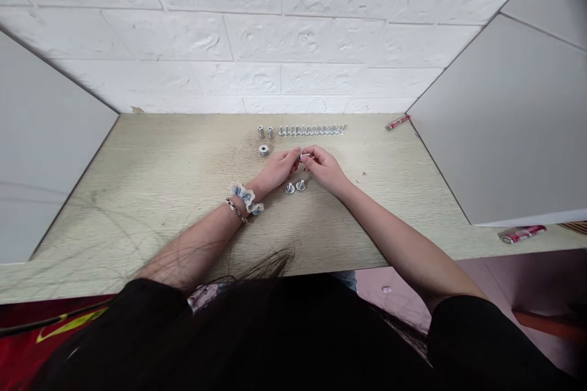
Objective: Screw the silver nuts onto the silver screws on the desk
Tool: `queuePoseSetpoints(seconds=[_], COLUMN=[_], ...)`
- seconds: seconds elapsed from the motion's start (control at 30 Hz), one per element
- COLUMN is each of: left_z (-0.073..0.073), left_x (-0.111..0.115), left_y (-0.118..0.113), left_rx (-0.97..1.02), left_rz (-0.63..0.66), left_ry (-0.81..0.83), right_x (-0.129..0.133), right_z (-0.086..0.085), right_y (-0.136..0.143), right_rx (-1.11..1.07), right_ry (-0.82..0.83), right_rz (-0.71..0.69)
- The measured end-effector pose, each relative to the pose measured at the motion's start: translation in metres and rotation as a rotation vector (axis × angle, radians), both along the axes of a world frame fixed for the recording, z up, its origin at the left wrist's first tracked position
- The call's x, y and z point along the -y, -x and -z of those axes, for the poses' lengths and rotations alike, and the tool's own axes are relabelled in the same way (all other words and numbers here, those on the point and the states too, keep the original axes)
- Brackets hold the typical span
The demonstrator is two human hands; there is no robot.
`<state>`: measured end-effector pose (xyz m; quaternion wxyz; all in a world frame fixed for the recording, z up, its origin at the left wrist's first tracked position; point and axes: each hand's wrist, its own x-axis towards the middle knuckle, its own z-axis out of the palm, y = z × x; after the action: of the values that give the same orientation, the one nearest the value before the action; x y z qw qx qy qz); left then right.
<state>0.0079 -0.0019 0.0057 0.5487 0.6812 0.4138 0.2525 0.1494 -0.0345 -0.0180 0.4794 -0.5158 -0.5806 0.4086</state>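
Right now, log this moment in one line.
left hand: holding small part; right hand: same part; nearby: two metal pieces; beyond: screw row on tabletop

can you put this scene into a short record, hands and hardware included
left hand: fingers on a small metal part, mostly hidden
right hand: fingers on the same part
worn: scrunchie, chain bracelet
nearer the wearer: two screws with wide round bases
back: row of upright screws, two ribbed metal pieces
also: round metal piece
surface: pale tabletop
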Motion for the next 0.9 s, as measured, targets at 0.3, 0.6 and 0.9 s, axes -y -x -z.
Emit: queuePoseSetpoints(seconds=[0.3,0.6,0.9], left_z=[0.001,0.001,0.0003], left_x=[0.0002,-0.0002,0.0002], left_y=[0.0014,0.0016,0.0021], left_rx=[-0.046,-0.038,-0.027], left_rz=[0.011,0.035,0.0], left_ry=[-0.074,-0.077,-0.041], right_x=[-0.0002,-0.0003,0.0022], right_z=[0.0035,0.0009,-0.0051], right_y=[-0.0004,-0.0018,-0.0002], right_rx=[-0.004,-0.005,-0.073], right_ry=[0.018,0.015,0.056], right_rz=[0.008,-0.023,-0.015])
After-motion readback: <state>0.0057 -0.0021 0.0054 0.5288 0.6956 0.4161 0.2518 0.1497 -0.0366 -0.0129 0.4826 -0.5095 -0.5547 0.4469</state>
